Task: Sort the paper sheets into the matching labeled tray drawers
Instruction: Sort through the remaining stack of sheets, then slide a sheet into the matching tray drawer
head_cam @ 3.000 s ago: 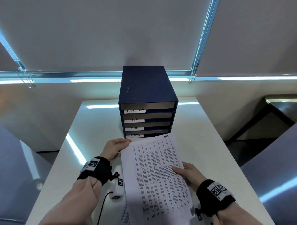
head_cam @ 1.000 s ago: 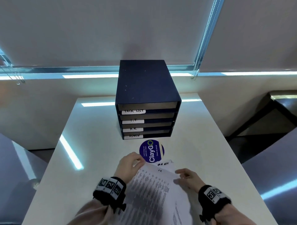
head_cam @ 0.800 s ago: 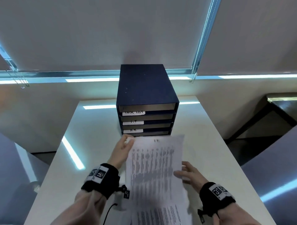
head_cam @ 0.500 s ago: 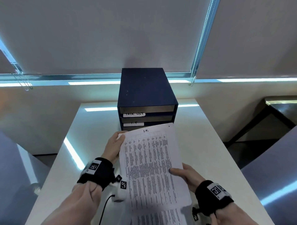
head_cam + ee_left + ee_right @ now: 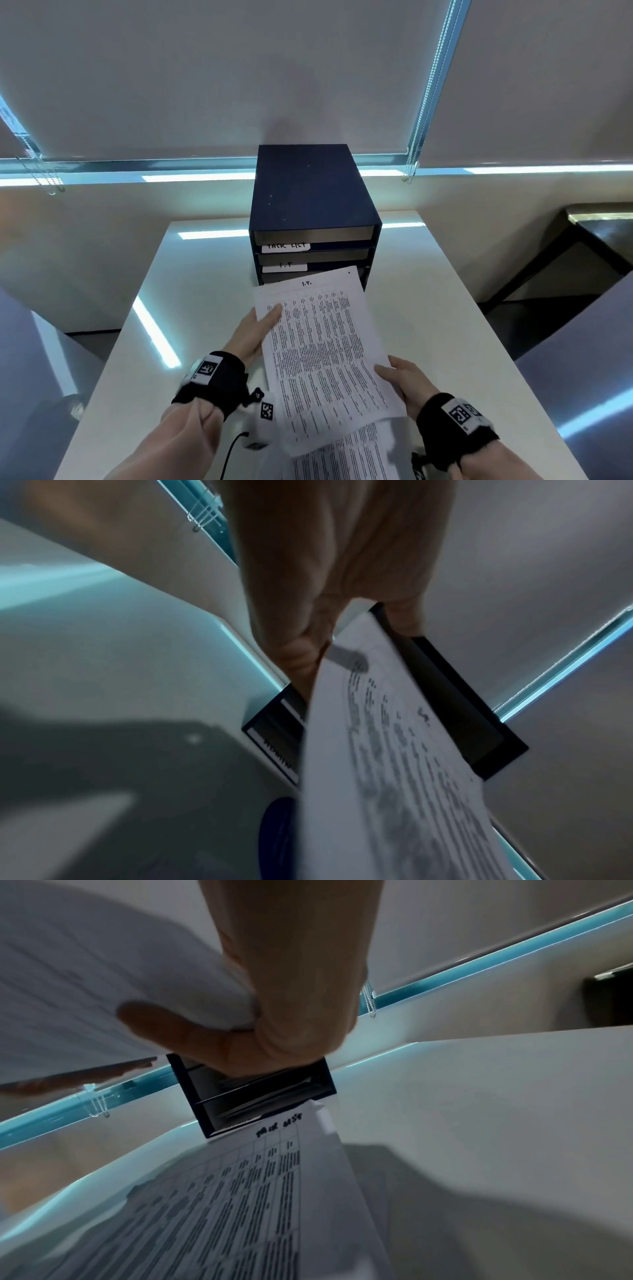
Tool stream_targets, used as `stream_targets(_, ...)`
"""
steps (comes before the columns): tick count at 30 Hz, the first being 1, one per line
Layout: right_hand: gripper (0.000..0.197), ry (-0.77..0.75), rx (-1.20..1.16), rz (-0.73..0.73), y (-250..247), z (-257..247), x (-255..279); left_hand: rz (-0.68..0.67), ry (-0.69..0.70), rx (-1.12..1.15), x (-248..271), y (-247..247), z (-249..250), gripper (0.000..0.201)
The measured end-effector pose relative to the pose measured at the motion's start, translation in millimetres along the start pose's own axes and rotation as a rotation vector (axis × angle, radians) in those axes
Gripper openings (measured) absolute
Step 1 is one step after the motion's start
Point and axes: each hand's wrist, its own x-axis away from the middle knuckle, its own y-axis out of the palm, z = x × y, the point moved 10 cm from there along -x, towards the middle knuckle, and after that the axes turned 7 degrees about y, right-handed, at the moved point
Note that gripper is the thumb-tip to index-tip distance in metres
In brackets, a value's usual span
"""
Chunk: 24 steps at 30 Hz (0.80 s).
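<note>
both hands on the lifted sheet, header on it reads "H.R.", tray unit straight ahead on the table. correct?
Not quite. The header on the lifted sheet reads "I.T.", not "H.R."; the head view shows it at the top edge. The rest holds: the left hand and right hand both hold it, with the tray unit straight ahead on the table.

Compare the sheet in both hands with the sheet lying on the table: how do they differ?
The held sheet is lifted, gripped by the left hand and right hand; the table sheet lies flat. The held one is headed "I.T.", the table one seemingly "Task List". Both are white printed tables.
</note>
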Motion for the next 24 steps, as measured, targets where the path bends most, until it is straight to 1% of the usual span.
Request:
stream_targets(1, 0.025, 0.005, 0.019, 0.017, -1.5, -6.2, -4.4, 0.003, -0.017, -0.031, -0.1, -2.5, -6.8, 0.059)
stream_targets(2, 0.026, 0.004, 0.037, 0.032, -4.2, -13.3, -9.8, 0.053, -0.051, -0.059, -0.3, -10.3, -17.5, 0.055)
stream_targets(4, 0.028, -0.002, 0.072, 0.072, -8.9, -33.3, -20.4, 0.229, -0.123, -0.097, 4.4, -34.2, -46.3, 0.045)
stream_targets(5, 0.029, -0.004, 0.082, 0.088, -10.4, -45.5, -25.2, 0.28, -0.147, -0.139, 11.9, -40.3, -60.0, 0.039)
stream_targets(6, 0.03, -0.015, 0.083, 0.087, -10.3, -58.3, -30.6, 0.283, -0.154, -0.23, 16.9, -45.8, -74.8, 0.033)
stream_targets(8, 0.03, -0.031, 0.089, 0.105, -6.5, -85.9, -39.5, 0.191, -0.167, -0.558, 26.8, -46.5, -103.6, 0.023)
stream_targets(9, 0.03, -0.042, 0.088, 0.123, -4.0, -100.0, -43.7, 0.153, -0.154, -0.712, 30.2, -43.9, -110.2, 0.018)
stream_targets(10, 0.03, -0.068, 0.083, 0.129, -1.2, -114.1, -51.2, 0.156, -0.141, -0.782, 30.6, -41.6, -110.3, 0.018)
stream_targets(11, 0.033, -0.088, 0.091, 0.15, 0.9, -126.7, -57.6, 0.167, -0.103, -0.766, 28.6, -37.9, -105.1, 0.022)
stream_targets(12, 0.04, -0.11, 0.103, 0.169, 2.6, -137.6, -67.4, 0.204, -0.062, -0.623, 26.8, -33.7, -95.7, 0.03)
stream_targets(13, 0.047, -0.128, 0.114, 0.184, 4.7, -146.4, -77.3, 0.22, -0.05, -0.42, 24.4, -28.1, -87.6, 0.041)
stream_targets(14, 0.049, -0.134, 0.126, 0.176, 9.2, -152.6, -87.4, 0.223, -0.051, -0.221, 21.1, -20.6, -77.6, 0.052)
stream_targets(15, 0.044, -0.142, 0.126, 0.17, 14.1, -158.7, -92.9, 0.199, -0.032, -0.074, 16.7, -12.0, -63.5, 0.06)
stream_targets(16, 0.037, -0.143, 0.125, 0.156, 21.6, -165.0, -93.9, 0.181, -0.002, -0.001, 10.0, -8.1, -48.5, 0.065)
stream_targets(17, 0.033, -0.141, 0.123, 0.151, 27.8, -170.5, -91.8, 0.165, 0.024, 0.032, 4.4, -2.7, -30.9, 0.067)
stream_targets(18, 0.032, -0.141, 0.121, 0.146, 34.0, -175.9, -89.6, 0.17, 0.041, 0.018, -3.8, -1.1, -15.8, 0.064)
stream_targets(19, 0.034, -0.145, 0.116, 0.136, 38.1, -179.9, -87.1, 0.198, 0.056, -0.007, -12.1, -2.6, -2.7, 0.055)
stream_targets(21, 0.035, -0.124, 0.068, 0.091, 42.2, -176.8, -85.2, 0.309, 0.091, -0.024, -27.6, -13.7, 14.8, 0.024)
stream_targets(22, 0.036, -0.09, 0.046, 0.066, 42.1, -170.7, -83.9, 0.352, 0.093, 0.002, -35.0, -18.6, 17.9, 0.014)
stream_targets(24, 0.039, 0.04, 0.067, 0.028, 40.2, -151.0, -76.5, 0.371, 0.07, 0.067, -45.6, -19.7, 14.2, 0.005)
